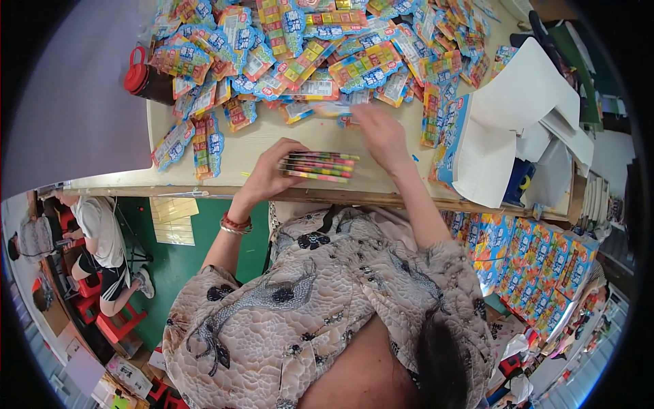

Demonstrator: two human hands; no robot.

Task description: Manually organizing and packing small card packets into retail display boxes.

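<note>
My left hand (271,170) is closed around a stack of candy packs (320,166), held on edge above the near part of the table. Their bright edges face right. Farther off, my right hand (380,133) reaches to the near side of a big pile of candy packs (300,58). Motion smears its fingers, and a blurred candy pack (334,108) is at their tips, moving with the hand. The packs in the pile are flat, with blue scalloped card and rows of coloured pieces in clear blisters.
A dark bottle with a red lid (137,76) lies at the pile's left. To the right stands an open white carton (487,150) with raised flaps. Stacked printed boxes (528,259) sit below the table's right edge. A seated person (102,238) is at the far left.
</note>
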